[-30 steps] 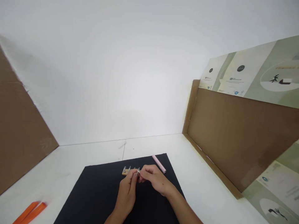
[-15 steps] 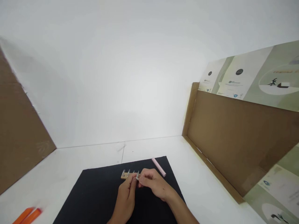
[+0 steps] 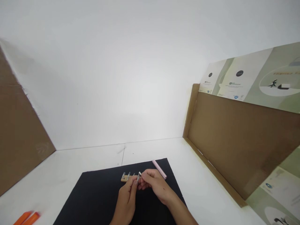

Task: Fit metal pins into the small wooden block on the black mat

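Note:
A narrow light-wood strip [image 3: 125, 178] with several upright silver bolts [image 3: 128, 175] on it lies on the black mat, its right part hidden behind my fingers. My left hand [image 3: 126, 197] is closed, thumb and forefinger pinching a small silver cylinder [image 3: 138, 179] at the strip's right end. Close against it, my right hand [image 3: 156, 185] is closed too, its thumb and forefinger on a short, tilted metal piece [image 3: 140, 173]. Whether that piece is still joined to the strip I cannot tell. Behind the right hand lies a pale pink rod [image 3: 159, 169].
The black mat [image 3: 93, 193] covers the middle of the white table [image 3: 70, 162]. Two orange objects [image 3: 31, 218] lie at the lower left. Cardboard panels stand at the left [image 3: 21, 131] and right [image 3: 234, 134], with a white wall [image 3: 131, 78] behind.
My right fingertips have shifted slightly up and opened a small gap from the left ones. The metal piece by them now leans, and more of the silver cylinder shows.

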Available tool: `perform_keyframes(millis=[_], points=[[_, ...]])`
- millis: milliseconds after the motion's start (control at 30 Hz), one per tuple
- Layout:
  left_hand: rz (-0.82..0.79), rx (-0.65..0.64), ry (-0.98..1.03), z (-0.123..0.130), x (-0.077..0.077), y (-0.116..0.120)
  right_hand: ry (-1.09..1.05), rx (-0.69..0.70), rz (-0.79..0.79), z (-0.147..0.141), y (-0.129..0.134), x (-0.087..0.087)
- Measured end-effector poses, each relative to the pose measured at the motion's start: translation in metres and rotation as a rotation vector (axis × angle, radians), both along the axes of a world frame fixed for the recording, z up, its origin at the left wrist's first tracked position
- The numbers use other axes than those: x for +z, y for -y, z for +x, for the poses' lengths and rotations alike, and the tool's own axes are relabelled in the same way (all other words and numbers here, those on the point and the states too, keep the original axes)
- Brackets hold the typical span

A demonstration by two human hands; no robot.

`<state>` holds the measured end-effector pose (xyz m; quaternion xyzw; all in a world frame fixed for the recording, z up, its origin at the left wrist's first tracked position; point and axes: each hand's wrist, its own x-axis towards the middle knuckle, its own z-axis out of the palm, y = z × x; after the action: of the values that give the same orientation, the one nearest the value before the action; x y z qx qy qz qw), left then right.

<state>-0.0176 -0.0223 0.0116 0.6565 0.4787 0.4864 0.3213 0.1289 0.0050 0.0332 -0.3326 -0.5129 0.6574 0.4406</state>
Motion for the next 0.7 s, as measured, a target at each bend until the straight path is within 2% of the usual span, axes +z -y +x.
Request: perform_keyframes(millis=[100,367,533,700], points=[[0.004,0.019,-0.001,0.000,0.000,0.000,0.015,0.009,0.019,0.001,0.001,0.003],[0.032,0.025,0.004,-0.003,-0.004,-0.002,0.144,0.123,0.222,0.012,0.006,0.011],[0.032,0.034,-0.005,-0.003,-0.004,-0.002,0.138,0.106,0.196,0.011,0.006,0.010],[0.036,0.023,-0.010,-0.003,-0.004,-0.003,0.030,0.038,0.047,0.003,0.002,0.002]])
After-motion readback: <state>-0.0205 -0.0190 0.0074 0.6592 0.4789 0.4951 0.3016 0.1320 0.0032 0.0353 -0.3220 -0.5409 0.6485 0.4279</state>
